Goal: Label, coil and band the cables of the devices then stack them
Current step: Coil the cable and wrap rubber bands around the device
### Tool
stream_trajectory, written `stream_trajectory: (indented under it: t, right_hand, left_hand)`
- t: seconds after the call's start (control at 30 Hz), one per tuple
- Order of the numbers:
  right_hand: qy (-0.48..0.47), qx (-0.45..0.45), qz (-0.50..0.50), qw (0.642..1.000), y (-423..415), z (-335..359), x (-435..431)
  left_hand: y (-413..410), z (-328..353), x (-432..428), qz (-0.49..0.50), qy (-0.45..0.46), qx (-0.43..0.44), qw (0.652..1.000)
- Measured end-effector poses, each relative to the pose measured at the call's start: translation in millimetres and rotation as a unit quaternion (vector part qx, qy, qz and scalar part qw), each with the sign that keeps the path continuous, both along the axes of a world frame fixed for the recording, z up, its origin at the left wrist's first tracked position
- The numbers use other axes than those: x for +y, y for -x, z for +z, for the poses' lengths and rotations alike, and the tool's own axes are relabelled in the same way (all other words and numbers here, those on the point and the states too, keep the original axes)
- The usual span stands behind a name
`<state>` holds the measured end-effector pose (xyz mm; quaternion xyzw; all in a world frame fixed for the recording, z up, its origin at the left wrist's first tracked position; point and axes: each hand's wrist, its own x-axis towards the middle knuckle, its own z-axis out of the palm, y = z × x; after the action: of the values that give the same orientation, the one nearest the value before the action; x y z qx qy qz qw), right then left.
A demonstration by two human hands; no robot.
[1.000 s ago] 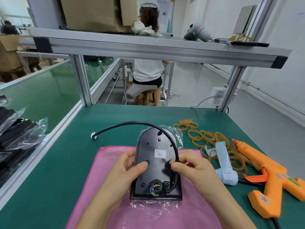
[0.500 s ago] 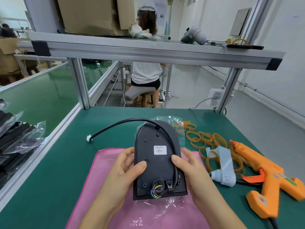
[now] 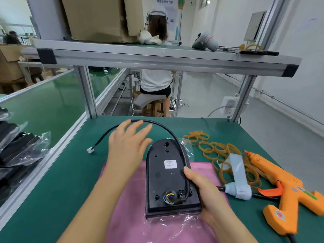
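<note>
Left hand is open, fingers spread at the arching cable; right hand grips the device on the pink cloth. Rubber bands, label roll and glue gun crowd the surface rightward.

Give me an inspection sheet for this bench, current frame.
Surface: green mat; pink cloth under the device.
Job's things: device back up, label on it; bands loose at right; label roll beside them; bagged devices piled at left.
Clutter: glue gun at right.
Hands: left hand open over the cable, contact unclear; right hand grips the device's right edge.
Cables: cable uncoiled, arcs left to connector on the mat.
Surroundings: shelf overhead with box; seated person beyond; outlet on the post.
</note>
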<state>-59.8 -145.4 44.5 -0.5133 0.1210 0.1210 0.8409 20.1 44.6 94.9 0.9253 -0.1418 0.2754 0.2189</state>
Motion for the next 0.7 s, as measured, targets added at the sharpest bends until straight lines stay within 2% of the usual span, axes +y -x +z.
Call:
stream_trajectory:
  t: [0.1, 0.17, 0.2, 0.27, 0.4, 0.5, 0.57, 0.7]
  right_hand:
    - [0.010, -0.001, 0.005, 1.000, 3, 0, 0]
    - [0.015, -0.003, 0.005, 1.000, 4, -2, -2]
    - [0.017, -0.007, 0.006, 1.000, 4, -2, -3]
    - [0.021, -0.015, 0.001, 1.000, 4, 0, -4]
    - [0.013, -0.029, -0.020, 0.999, 4, 4, -5]
    - [0.013, -0.035, -0.032, 0.999, 1, 6, -4]
    - [0.009, -0.035, -0.037, 0.999, 1, 7, -3]
    - [-0.029, -0.020, -0.030, 0.999, 0, 9, 0]
  left_hand:
    - [-16, 9, -3, 0.006, -0.003, -0.026, 1.000]
    - [-24, 15, -3, -0.012, -0.053, -0.039, 0.998]
    - [-28, 19, -3, -0.022, -0.091, -0.017, 0.995]
    - [-34, 28, -3, -0.033, -0.133, 0.079, 0.987]
    - [-38, 40, -3, -0.036, -0.107, 0.242, 0.964]
    - [-37, 49, -10, -0.074, -0.024, 0.361, 0.929]
    - [-36, 60, -13, -0.084, 0.008, 0.414, 0.906]
    - [-29, 72, -13, -0.109, 0.009, 0.491, 0.864]
